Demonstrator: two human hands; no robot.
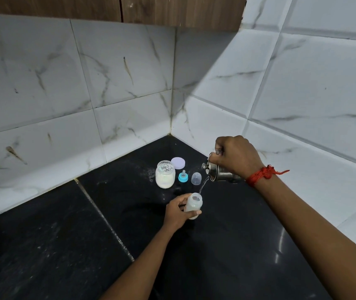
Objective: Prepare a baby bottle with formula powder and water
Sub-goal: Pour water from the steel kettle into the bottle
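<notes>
My left hand [177, 212] grips a translucent baby bottle [193, 204], open at the top and tilted a little, just above the black counter. My right hand [236, 155] holds a small steel kettle [218, 173] by its handle, tipped to the left above the bottle. A thin stream of water [203, 187] runs from its spout into the bottle's mouth. Behind them stands an open glass jar of white formula powder [165, 174]. Its lilac lid [178, 163] lies flat beside it. A blue-ringed teat [183, 176] and a clear bottle cap [196, 178] stand on the counter.
The black stone counter [64, 245] ends in a corner of white marbled wall tiles [129, 83] at the back and right. Spilt powder specks lie left of the jar. Wooden cabinets [172, 9] hang above. A red thread is tied round my right wrist.
</notes>
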